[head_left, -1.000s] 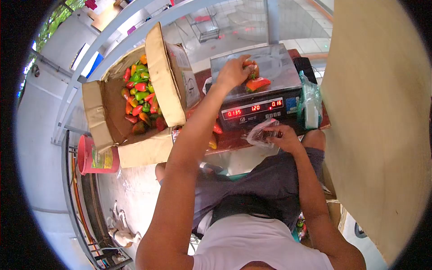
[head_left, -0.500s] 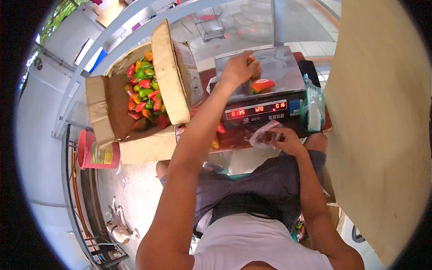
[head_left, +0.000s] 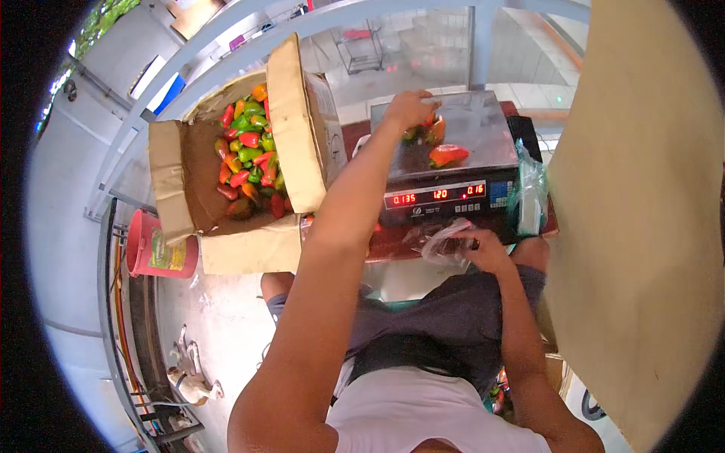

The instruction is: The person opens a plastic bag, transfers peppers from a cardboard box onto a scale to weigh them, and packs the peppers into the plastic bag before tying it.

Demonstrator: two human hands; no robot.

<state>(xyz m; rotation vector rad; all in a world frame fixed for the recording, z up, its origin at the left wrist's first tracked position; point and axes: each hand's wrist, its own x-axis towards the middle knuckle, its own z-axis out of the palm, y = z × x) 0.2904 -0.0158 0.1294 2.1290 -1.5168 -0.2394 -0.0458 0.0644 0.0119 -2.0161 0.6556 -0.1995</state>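
Upper centre of frame: a glossy red-orange tapering pepper [head_left: 449, 155] is lying on its side near the front edge of a digital scale with a silver metal plate [head_left: 479, 121]. Behind it, an orange pepper with green tinges [head_left: 436, 130] is showing smooth, shiny skin; a darker, greenish pepper [head_left: 410, 134] is sitting partly hidden by the wrist. Left hand [head_left: 411, 109] is bending its fingers over these two; cannot tell whether it is gripping either.

Right of centre: right hand [head_left: 483, 253] is pinching a thin, crumpled clear plastic bag [head_left: 445, 243] in front of the scale, above the dark red-brown tabletop [head_left: 393, 248]. Red digits [head_left: 439, 195] are glowing: 0.135, 1.20, 0.16.

Upper left: an open brown cardboard box [head_left: 168, 181] is holding mixed red, green and orange peppers [head_left: 249, 140].
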